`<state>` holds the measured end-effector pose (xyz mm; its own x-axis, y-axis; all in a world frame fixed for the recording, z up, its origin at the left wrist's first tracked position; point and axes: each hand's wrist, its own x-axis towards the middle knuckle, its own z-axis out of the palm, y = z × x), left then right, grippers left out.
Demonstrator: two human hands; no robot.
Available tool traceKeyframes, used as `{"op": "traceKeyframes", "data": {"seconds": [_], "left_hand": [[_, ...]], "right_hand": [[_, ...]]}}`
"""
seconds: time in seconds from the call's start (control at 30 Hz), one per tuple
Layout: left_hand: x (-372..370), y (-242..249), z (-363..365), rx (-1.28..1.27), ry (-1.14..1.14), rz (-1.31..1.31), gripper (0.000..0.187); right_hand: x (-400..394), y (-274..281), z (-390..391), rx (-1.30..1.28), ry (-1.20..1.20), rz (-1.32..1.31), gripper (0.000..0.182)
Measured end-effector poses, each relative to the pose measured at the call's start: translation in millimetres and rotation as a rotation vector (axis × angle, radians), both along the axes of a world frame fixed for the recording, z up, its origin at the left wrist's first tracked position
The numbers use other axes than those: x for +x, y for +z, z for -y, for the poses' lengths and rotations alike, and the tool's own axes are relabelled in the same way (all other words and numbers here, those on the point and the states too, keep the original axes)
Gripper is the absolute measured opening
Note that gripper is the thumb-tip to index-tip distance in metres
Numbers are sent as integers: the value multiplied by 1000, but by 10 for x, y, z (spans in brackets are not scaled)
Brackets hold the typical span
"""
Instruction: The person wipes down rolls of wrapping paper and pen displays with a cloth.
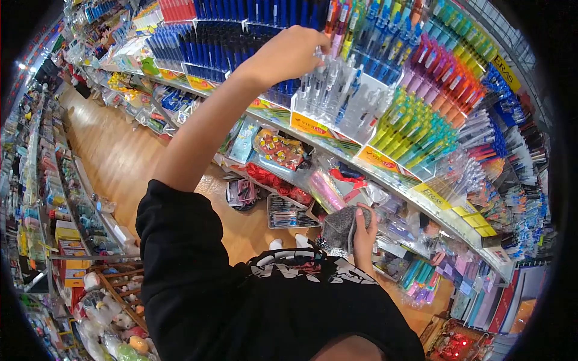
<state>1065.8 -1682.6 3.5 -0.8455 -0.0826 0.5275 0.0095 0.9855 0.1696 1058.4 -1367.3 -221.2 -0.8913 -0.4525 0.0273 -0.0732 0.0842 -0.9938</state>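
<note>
My left hand reaches up to the pen display, its fingers bent and closed at the top of a clear pen. Just below it, several clear-barrelled pens stand in a clear-and-white compartment with an orange label. Part of that compartment holds only a few pens at its right side. Low in front of my body, my right hand is closed around a grey cloth, thumb over the fabric. The fingers behind the cloth are hidden.
Dark blue pens fill the rows to the left; yellow-green pens and orange pens stand to the right. Packaged goods lie on the lower shelf, with a pen tray under it. Another stocked shelf lines the wooden aisle.
</note>
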Motion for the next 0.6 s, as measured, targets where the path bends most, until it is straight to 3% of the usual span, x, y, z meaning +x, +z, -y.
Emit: {"op": "traceKeyframes", "data": {"seconds": [0.13, 0.33, 0.47, 0.53, 0.6], "left_hand": [[-20, 25, 76, -8, -90, -147, 18], [-45, 312, -139, -25, -186, -167, 15], [-63, 315, -101, -29, -111, -26, 17], [-107, 268, -19, -147, 52, 186, 21], [-163, 246, -13, -174, 51, 116, 24]], "right_hand": [[-26, -11, -33, -14, -62, 37, 17], [-33, 32, 33, -62, -136, 111, 18], [-3, 84, 47, -54, -169, 124, 19], [2, 86, 29, -89, -166, 132, 19], [10, 112, 11, -117, -179, 155, 19]]}}
